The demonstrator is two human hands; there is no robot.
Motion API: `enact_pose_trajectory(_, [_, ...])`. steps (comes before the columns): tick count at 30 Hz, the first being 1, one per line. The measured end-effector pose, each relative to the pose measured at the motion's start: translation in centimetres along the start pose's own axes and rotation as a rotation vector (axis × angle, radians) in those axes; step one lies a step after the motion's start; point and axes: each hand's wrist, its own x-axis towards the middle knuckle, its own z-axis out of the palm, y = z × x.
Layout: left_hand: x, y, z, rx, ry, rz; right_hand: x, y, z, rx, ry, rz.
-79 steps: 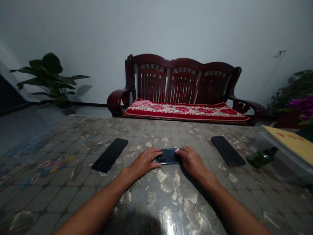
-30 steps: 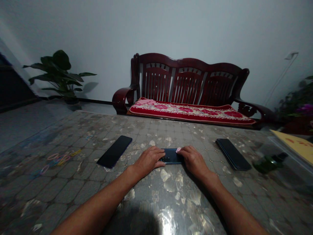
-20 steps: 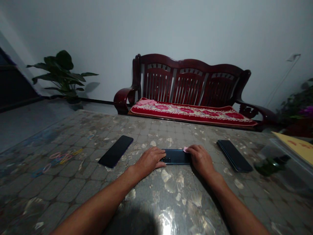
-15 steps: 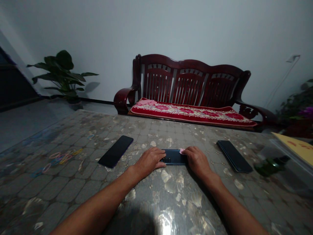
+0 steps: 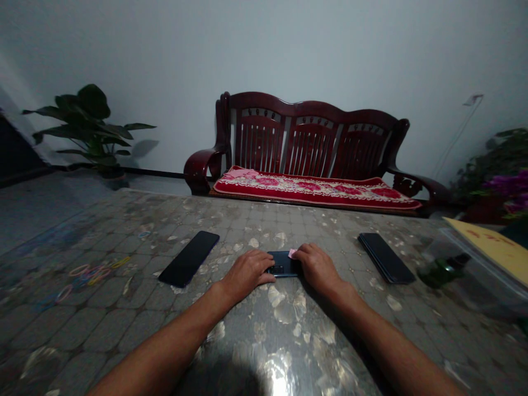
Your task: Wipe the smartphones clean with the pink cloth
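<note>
A dark blue phone (image 5: pixel 284 268) lies back up on the table before me, its camera block near the left end. My left hand (image 5: pixel 248 268) grips that left end, thumb on the near edge and fingers on the far one. Pinched in my right hand (image 5: pixel 317 268) is a small pink cloth or paper (image 5: pixel 292 253), pressed against the phone's back near its far edge. The right hand hides the phone's right end. Another phone (image 5: pixel 190 258), dark screen up, rests to the left. A further dark phone (image 5: pixel 386 258), thick or stacked, lies to the right.
Coloured rubber bands (image 5: pixel 93 273) are scattered at the left of the patterned table (image 5: pixel 136 341). On the right stand a green bottle (image 5: pixel 441 271) and a clear plastic box (image 5: pixel 482 286) with a yellow sheet (image 5: pixel 490 245) on top. A wooden bench (image 5: pixel 309 140) is beyond the table.
My right hand has slid the pink piece a little left along the phone, closer to my left hand. My left hand keeps its grip. The view has turned slightly right.
</note>
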Motion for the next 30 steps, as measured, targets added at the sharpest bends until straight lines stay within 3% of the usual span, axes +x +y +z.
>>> enact_pose_trajectory(6, [-0.1,0.2,-0.1,-0.002,0.003,-0.032,1.9,-2.8,0.4,0.026,-0.037,-0.109])
enact_pose_trajectory(16, [-0.1,0.5,0.2,-0.008,-0.015,-0.073,0.1,0.2,-0.9,-0.016,-0.033,0.033])
enact_pose_trajectory(25, [-0.1,0.4,0.0,-0.026,-0.021,-0.062,2.6,-3.9,0.1,0.019,-0.054,-0.104])
enact_pose_trajectory(30, [-0.1,0.4,0.2,-0.025,-0.021,-0.07,2.4,-3.1,0.0,0.032,-0.046,-0.096])
